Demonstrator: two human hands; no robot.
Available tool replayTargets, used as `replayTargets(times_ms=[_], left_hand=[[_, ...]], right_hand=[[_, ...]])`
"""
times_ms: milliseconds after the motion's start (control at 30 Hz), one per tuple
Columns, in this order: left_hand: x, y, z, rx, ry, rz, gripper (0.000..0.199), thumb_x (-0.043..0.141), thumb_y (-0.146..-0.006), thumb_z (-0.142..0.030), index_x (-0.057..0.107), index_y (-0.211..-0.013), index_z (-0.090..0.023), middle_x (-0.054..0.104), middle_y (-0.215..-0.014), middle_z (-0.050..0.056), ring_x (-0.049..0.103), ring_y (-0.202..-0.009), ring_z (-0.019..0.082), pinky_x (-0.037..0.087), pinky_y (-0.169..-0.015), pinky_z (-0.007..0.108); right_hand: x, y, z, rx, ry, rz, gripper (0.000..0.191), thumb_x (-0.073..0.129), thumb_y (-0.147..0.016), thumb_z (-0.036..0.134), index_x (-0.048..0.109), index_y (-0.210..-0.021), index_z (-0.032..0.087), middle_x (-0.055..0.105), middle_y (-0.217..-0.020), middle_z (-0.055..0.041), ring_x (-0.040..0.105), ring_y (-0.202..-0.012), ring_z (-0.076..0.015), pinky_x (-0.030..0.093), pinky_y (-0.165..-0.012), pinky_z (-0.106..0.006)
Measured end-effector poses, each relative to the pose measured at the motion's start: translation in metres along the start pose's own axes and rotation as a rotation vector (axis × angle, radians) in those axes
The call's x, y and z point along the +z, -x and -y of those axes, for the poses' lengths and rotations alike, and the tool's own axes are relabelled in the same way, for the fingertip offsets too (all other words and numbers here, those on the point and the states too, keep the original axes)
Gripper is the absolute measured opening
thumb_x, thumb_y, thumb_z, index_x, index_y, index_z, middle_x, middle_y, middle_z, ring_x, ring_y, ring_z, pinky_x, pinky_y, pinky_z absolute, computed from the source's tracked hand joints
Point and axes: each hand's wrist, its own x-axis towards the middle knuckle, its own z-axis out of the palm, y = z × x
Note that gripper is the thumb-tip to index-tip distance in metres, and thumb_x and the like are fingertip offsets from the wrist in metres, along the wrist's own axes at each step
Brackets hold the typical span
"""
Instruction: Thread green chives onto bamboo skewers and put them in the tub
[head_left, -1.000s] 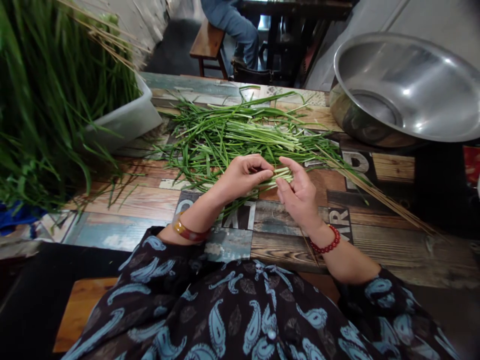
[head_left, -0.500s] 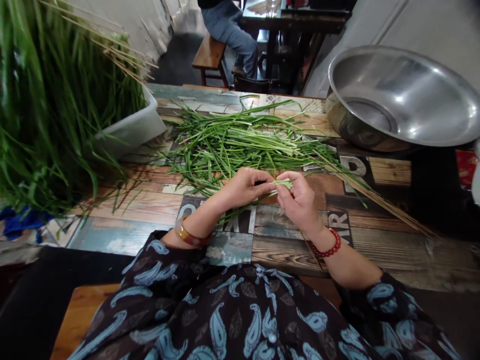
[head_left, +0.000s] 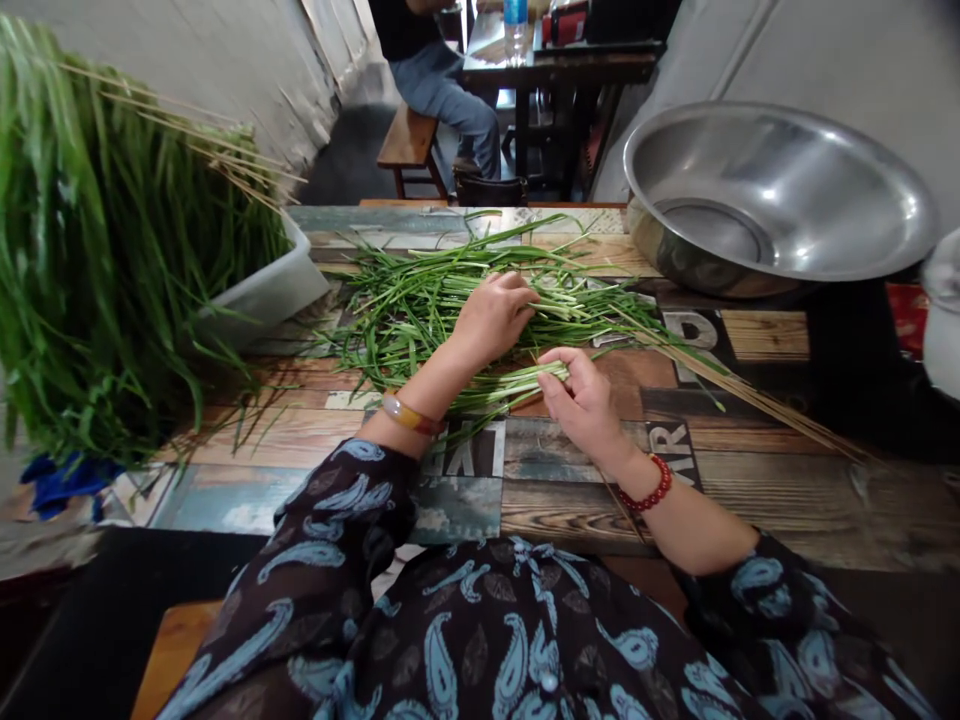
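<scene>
A loose heap of garlic chives lies across the wood-patterned table in front of me. Over the middle of this heap, my left hand bends its fingers down and closes them on some stalks; the fingertips are partly hidden. Nearer to me, my right hand pinches the pale ends of a small bunch of garlic chives, whose green leaves trail left under my left forearm. A thin stick shows below my right hand, pointing toward me.
At the left, a white plastic tub is piled with skewered chives. Several bamboo skewers lie to the right of the heap. A large steel basin stands at the back right. Beyond the table, a person sits on a bench.
My left hand has left the bunch beside my right hand and moved forward onto the heap. My right hand keeps hold of the bunch. The view has shifted slightly.
</scene>
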Motion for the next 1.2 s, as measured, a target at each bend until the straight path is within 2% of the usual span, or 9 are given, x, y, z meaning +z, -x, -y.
replayTargets(times_ms=[133,267,333,400,500,700,867,1200], left_hand=[[0.009,-0.01,0.0,0.004,-0.211,0.025,0.021,0.055,-0.09,-0.02,0.075,-0.088,-0.015,0.066,-0.103,0.014,0.057,-0.1,0.029,0.042,-0.087,0.043],[0.008,-0.007,-0.002,-0.006,-0.236,-0.026,0.018,0.056,-0.089,-0.018,0.071,-0.08,-0.017,0.066,-0.105,0.014,0.056,-0.102,0.029,0.04,-0.085,0.042],[0.004,-0.003,-0.003,-0.024,-0.166,-0.033,0.012,0.058,-0.084,-0.015,0.069,-0.081,-0.017,0.068,-0.102,0.012,0.058,-0.097,0.027,0.041,-0.084,0.039],[-0.001,0.005,-0.003,-0.076,-0.027,-0.024,0.011,0.059,-0.081,-0.013,0.069,-0.084,-0.015,0.069,-0.09,0.008,0.059,-0.085,0.021,0.043,-0.078,0.033],[-0.009,0.023,-0.006,-0.177,0.232,-0.023,0.017,0.059,-0.079,-0.017,0.071,-0.091,-0.014,0.067,-0.075,0.001,0.057,-0.069,0.014,0.042,-0.067,0.025],[-0.015,0.053,-0.027,-0.325,0.635,0.007,0.023,0.063,-0.082,-0.03,0.075,-0.088,-0.011,0.072,-0.078,0.004,0.061,-0.069,0.013,0.047,-0.065,0.024],[-0.011,0.057,-0.037,-0.358,0.734,-0.051,0.021,0.068,-0.08,-0.031,0.075,-0.082,-0.012,0.073,-0.078,0.004,0.062,-0.07,0.013,0.048,-0.067,0.024],[-0.009,0.063,-0.035,-0.374,0.811,-0.081,0.018,0.069,-0.079,-0.029,0.074,-0.08,-0.012,0.071,-0.074,0.003,0.058,-0.066,0.01,0.044,-0.061,0.021]], right_hand=[[-0.001,-0.001,0.002,-0.009,0.013,-0.008,0.023,0.056,-0.094,0.041,0.057,-0.107,0.022,0.048,-0.057,0.008,0.044,-0.046,-0.0092,0.032,-0.047,-0.022],[-0.001,-0.002,0.005,-0.006,0.008,-0.021,0.022,0.056,-0.094,0.04,0.057,-0.105,0.022,0.048,-0.056,0.0081,0.044,-0.045,-0.0091,0.033,-0.047,-0.022],[-0.001,-0.002,0.005,-0.008,-0.002,-0.026,0.022,0.056,-0.094,0.04,0.058,-0.105,0.021,0.048,-0.055,0.0083,0.043,-0.045,-0.009,0.032,-0.047,-0.022],[-0.002,-0.002,0.004,-0.012,-0.013,-0.034,0.024,0.056,-0.094,0.042,0.057,-0.106,0.021,0.047,-0.055,0.0085,0.043,-0.045,-0.009,0.033,-0.047,-0.022],[-0.003,-0.001,0.004,-0.005,-0.023,-0.042,0.029,0.056,-0.094,0.044,0.058,-0.112,0.021,0.047,-0.054,0.0085,0.041,-0.045,-0.0094,0.033,-0.047,-0.022],[-0.004,-0.001,0.007,0.008,-0.052,-0.021,0.033,0.056,-0.093,0.046,0.062,-0.111,0.019,0.052,-0.058,0.0057,0.044,-0.046,-0.0095,0.036,-0.047,-0.023],[-0.004,-0.004,0.007,0.01,-0.058,-0.013,0.031,0.055,-0.094,0.045,0.064,-0.11,0.019,0.05,-0.054,0.0069,0.044,-0.043,-0.0086,0.037,-0.047,-0.022],[-0.005,0.0,0.009,0.039,-0.058,0.014,0.03,0.055,-0.096,0.042,0.065,-0.114,0.02,0.049,-0.055,0.0065,0.044,-0.043,-0.0083,0.035,-0.044,-0.022]])
